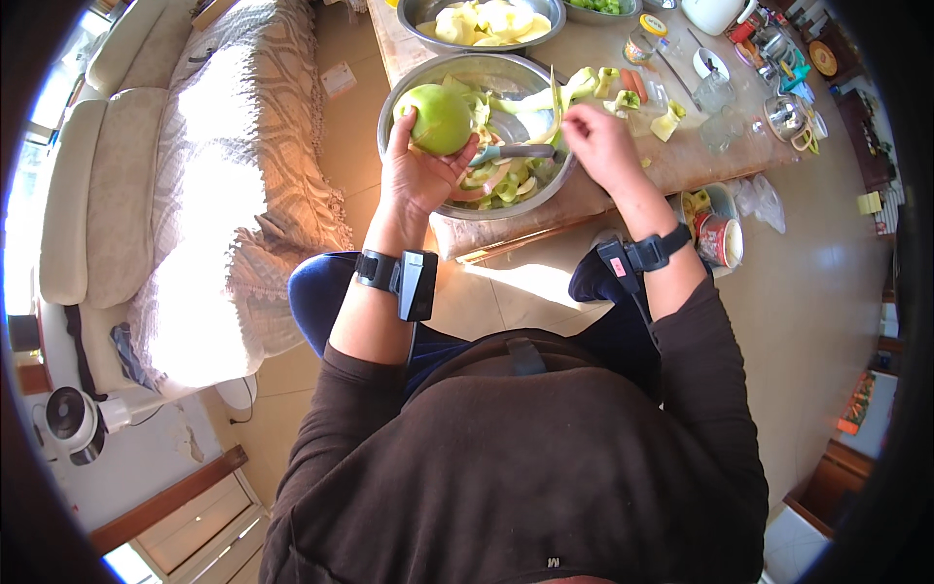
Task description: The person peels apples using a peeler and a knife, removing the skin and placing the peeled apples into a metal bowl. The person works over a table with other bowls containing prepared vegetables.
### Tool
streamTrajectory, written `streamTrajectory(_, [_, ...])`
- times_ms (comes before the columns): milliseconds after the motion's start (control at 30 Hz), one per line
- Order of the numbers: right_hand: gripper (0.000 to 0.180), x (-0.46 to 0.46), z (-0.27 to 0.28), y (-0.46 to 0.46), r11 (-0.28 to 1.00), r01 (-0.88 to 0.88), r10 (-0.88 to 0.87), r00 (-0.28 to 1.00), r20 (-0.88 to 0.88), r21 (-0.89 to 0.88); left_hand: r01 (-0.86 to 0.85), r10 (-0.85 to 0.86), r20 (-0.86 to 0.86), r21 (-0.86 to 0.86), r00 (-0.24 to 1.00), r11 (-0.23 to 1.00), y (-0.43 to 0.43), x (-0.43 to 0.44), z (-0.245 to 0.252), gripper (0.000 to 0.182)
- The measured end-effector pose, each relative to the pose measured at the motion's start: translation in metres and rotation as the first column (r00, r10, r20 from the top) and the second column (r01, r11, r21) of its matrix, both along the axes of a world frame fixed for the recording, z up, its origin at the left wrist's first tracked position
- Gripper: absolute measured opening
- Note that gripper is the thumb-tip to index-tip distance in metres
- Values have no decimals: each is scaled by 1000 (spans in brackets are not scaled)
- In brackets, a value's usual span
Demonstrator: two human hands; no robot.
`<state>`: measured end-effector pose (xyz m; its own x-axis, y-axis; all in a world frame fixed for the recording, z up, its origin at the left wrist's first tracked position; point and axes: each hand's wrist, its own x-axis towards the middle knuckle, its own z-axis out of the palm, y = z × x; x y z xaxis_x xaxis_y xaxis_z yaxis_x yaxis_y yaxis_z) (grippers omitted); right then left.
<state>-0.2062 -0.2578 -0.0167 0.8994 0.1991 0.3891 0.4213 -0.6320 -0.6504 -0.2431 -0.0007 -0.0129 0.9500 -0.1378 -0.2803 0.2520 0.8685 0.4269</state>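
Note:
My left hand (427, 171) holds a whole green apple (441, 120) above the left side of a steel basin (398, 175). Beside its fingertips is a peeler (522, 151) with a grey handle, lying across the basin; whether those fingers touch it I cannot tell. Pale and green peel strips (503, 182) fill much of the basin. Over its right rim hovers my right hand (604, 146), fingers bunched together. A long thin peel strip (556, 109) stands up close to its fingertips, and any contact between them is unclear.
Behind the basin, a steel bowl (558, 22) holds peeled pale pieces. Apple cores (665, 123), a lidded jar (642, 45) and glass cups (719, 130) occupy the table (678, 157). Below its edge sits a waste bin (719, 197). A covered sofa (211, 182) is at left.

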Motion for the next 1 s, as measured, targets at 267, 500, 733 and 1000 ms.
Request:
streamTrajectory(267, [20,15,-11,75,575,-250,166,968,-189,-779,15,-13,-35,55,999,998,31,1,8,73])
streamTrajectory(500, [13,15,-12,67,492,-235,289,952,-97,-838,-46,44,29,68,999,997,36,10,7,61])
streamTrajectory(733, [21,14,34,50,735,-215,99,972,-213,-642,-56,30,143,177,989,983,30,17,9,54])
streamTrajectory(1000, [23,15,39,45,978,-165,207,801,-562,126,185,-170,171,-73,971,980,19,11,1,61])
